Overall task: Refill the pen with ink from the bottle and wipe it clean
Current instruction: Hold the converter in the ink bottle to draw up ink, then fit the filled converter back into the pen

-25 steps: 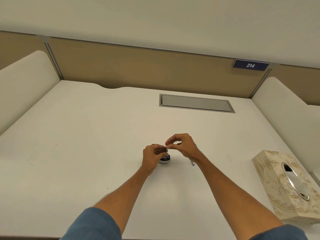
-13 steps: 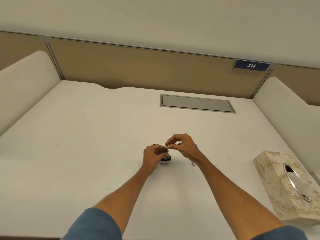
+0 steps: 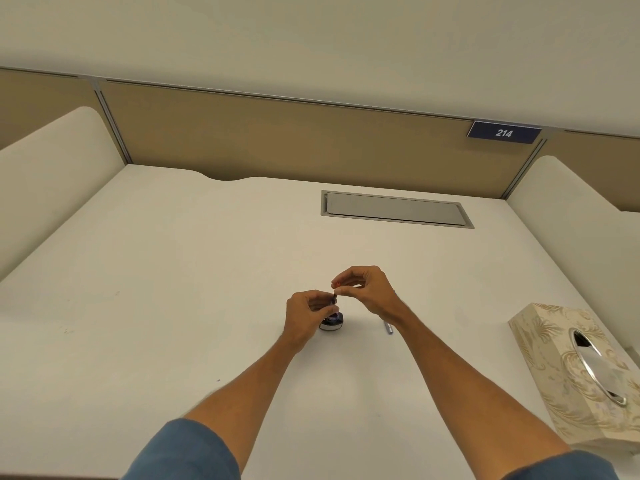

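A small dark ink bottle [image 3: 331, 323] stands on the white desk [image 3: 173, 289], partly hidden behind my left hand [image 3: 306, 315]. A thin pen part [image 3: 334, 299] stands upright over the bottle's mouth, dark at the bottom with a small red end at the top. My left hand pinches its lower part just above the bottle. My right hand [image 3: 365, 292] pinches its upper end from the right. Whether the tip is in the ink is hidden. Another slim silver-blue pen piece [image 3: 388, 328] lies on the desk under my right wrist.
A patterned cream tissue box [image 3: 554, 368] with an oval metal opening sits at the right edge. A grey cable hatch [image 3: 394, 208] is set into the desk farther back. Cream side dividers and a tan back panel enclose the desk.
Almost nothing differs. Both hands stay over the bottle, with only a slight shift of the right fingers on the pen part's top.
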